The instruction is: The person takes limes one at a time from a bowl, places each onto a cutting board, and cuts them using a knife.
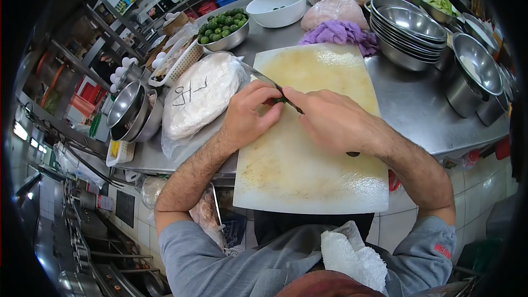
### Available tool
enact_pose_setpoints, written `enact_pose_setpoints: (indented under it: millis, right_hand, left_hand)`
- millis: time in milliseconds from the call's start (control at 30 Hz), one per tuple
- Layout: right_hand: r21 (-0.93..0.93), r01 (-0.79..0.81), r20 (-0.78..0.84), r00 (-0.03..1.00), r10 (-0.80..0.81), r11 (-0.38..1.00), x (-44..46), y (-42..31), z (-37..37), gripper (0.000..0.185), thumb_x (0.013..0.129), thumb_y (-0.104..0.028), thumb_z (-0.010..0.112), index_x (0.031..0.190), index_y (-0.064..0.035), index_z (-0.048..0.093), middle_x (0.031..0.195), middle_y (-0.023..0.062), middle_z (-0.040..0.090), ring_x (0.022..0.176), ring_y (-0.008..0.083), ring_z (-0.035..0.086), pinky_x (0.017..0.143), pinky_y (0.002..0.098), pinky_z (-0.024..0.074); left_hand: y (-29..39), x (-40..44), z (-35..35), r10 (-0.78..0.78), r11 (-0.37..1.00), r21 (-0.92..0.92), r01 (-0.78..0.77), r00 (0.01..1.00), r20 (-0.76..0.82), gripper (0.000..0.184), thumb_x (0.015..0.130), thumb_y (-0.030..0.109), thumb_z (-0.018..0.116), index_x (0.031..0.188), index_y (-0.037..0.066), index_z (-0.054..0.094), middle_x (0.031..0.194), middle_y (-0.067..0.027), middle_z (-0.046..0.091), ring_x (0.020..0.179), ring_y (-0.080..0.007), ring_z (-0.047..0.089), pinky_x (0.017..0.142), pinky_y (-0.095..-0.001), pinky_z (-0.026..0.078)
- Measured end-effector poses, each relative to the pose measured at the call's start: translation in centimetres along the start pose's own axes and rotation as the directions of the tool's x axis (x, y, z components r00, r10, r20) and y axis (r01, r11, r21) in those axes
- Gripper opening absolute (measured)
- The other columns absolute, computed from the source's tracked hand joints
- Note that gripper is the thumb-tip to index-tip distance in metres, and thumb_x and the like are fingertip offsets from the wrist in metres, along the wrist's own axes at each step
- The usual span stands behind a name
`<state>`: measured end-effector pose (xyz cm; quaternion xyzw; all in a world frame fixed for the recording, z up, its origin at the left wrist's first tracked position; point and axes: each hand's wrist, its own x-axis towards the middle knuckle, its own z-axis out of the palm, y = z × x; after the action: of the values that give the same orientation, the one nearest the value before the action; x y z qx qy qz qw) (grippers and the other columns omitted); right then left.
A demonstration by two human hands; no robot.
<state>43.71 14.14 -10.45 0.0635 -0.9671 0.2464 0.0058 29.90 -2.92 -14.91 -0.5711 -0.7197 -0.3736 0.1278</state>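
Observation:
My right hand (335, 121) is closed round the handle of a kitchen knife (268, 81), whose blade points away to the upper left over the cutting board. The dark butt of its handle shows below my palm. My left hand (250, 114) pinches a small green lime (280, 99) against the blade, and fingers hide most of the fruit. Under both hands lies a worn, yellow-stained white cutting board (308, 181). Beyond it, a steel bowl (226, 43) is heaped with whole limes (220, 26), and a white bowl (276, 10) holds a few small green pieces.
Left of the board sits a plastic-wrapped white bundle (201, 91) with black writing, near steel bowls (148, 115) and eggs (122, 71). A purple cloth (338, 36) touches the board's far edge. Stacked steel bowls (407, 33) stand at the right on the steel table (407, 104).

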Motion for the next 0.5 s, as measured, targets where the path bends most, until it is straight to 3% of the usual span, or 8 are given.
enact_pose_setpoints:
  millis: [300,367,500]
  right_hand:
    - [0.083,-0.027,0.007,1.0,0.026,0.996,0.1,0.3,-0.8,0.05,0.087,-0.007,0.053,0.136,-0.0019,0.044,0.103,0.0236,0.065,0.095,0.0404,0.063,0.083,0.045,0.0491]
    - [0.126,0.079,-0.163,0.985,-0.058,0.989,0.0,1.4,-1.2,0.05,0.086,-0.008,0.054,0.135,-0.0013,0.047,0.105,0.0228,0.065,0.092,0.0347,0.065,0.082,0.0399,0.0502]
    - [0.136,0.098,-0.268,0.962,-0.059,0.986,-0.1,3.1,-4.0,0.051,0.086,-0.009,0.056,0.136,0.0,0.048,0.104,0.0214,0.066,0.088,0.0262,0.065,0.082,0.0345,0.05]
  left_hand:
    - [0.3,0.1,-0.1,-0.002,1.0,-0.005,0.002,1.0,-0.024,0.021,0.076,0.0,0.072,0.096,0.0,0.065,0.094,-0.0087,0.064,0.076,-0.0159,0.064,0.07,-0.0277,0.053]
    - [-0.2,0.0,-0.1,-0.02,1.0,-0.011,0.019,1.0,-0.018,0.02,0.076,0.001,0.072,0.095,0.0,0.065,0.093,-0.0085,0.064,0.075,-0.0157,0.063,0.069,-0.0277,0.052]
    - [-0.2,0.4,-0.4,-0.118,0.992,-0.052,0.118,0.993,0.019,0.018,0.076,0.002,0.071,0.092,-0.001,0.064,0.089,-0.0081,0.063,0.074,-0.0145,0.062,0.07,-0.0273,0.051]
